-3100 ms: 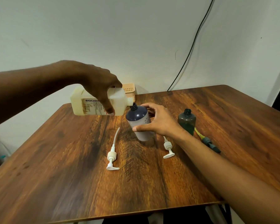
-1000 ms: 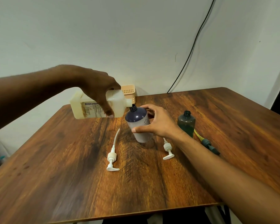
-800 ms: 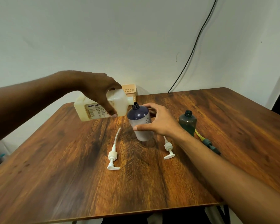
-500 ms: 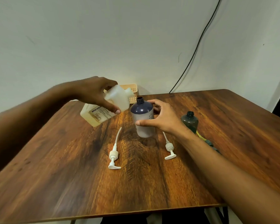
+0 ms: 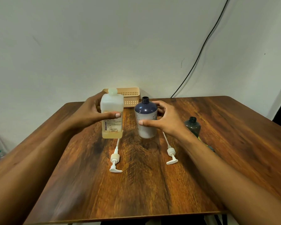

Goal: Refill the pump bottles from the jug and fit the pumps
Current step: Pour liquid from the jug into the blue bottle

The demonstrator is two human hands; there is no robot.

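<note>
— What is the largest thing there?
— The wooden table, spread beneath both hands.

— And the jug?
— The jug stands upright in the left hand. The thumb lies across its front and the fingers wrap round the back, gripping it firmly. Pale yellow liquid fills the part below the thumb. I cannot tell whether its base touches the wood.

— Beyond those fingers?
— A peach basket sits by the wall, just behind the jug's top.

— The right hand?
— The right hand curls round the blue bottle, thumb on its white front and fingers round the far shoulder. The bottle stands on the table with its neck open, just beside the jug but apart from it.

— Outside that hand?
— A dark green bottle, its neck also open, stands near the right wrist.

— The pumps?
— Both lie flat, nearer the person than the fingertips. One white pump lies below the left thumb, its tube running toward the jug's base. The second white pump lies just under the right palm.
</note>
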